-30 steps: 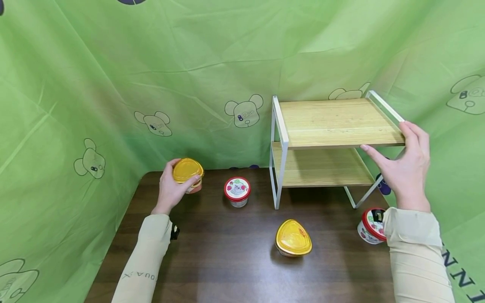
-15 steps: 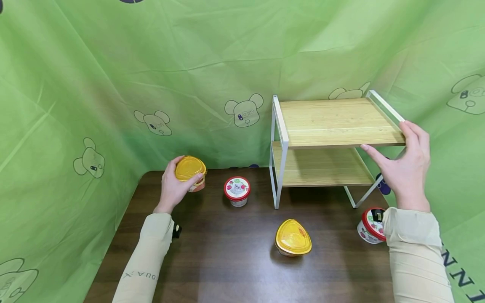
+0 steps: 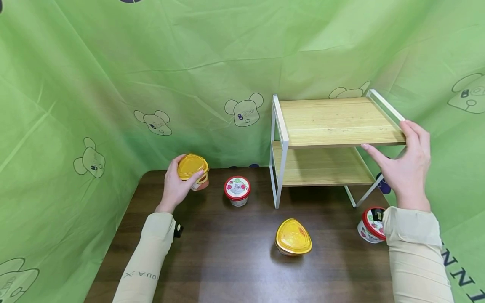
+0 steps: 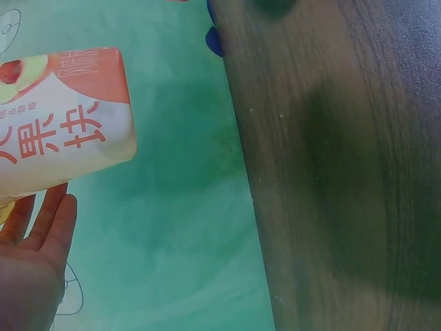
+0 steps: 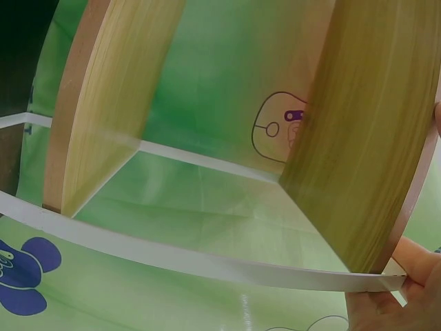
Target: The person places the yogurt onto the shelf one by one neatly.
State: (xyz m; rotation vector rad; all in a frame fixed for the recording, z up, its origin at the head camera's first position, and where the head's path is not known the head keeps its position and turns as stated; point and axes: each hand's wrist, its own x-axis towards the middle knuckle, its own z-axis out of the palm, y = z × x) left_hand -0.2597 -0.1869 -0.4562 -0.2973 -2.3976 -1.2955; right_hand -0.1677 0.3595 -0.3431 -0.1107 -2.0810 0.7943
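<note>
Head view: the left hand [image 3: 175, 185] grasps a yellow-lidded cup [image 3: 192, 166], thumb at its near side, near the back left corner of the dark table [image 3: 227, 265] and left of a red-lidded tub [image 3: 237, 189] — the left wrist view shows orange lettering on the held cup's wall. The right hand [image 3: 410, 168] grips the near right corner of a two-tier shelf [image 3: 333, 122], fingers over its white side rail [image 3: 385, 105] and thumb at the upper board's front edge. A second yellow-lidded cup [image 3: 293, 237] stands in front of the shelf, and another red-lidded tub [image 3: 369, 229] — partly hidden by the right sleeve [image 3: 417, 252] — stands farther right.
</note>
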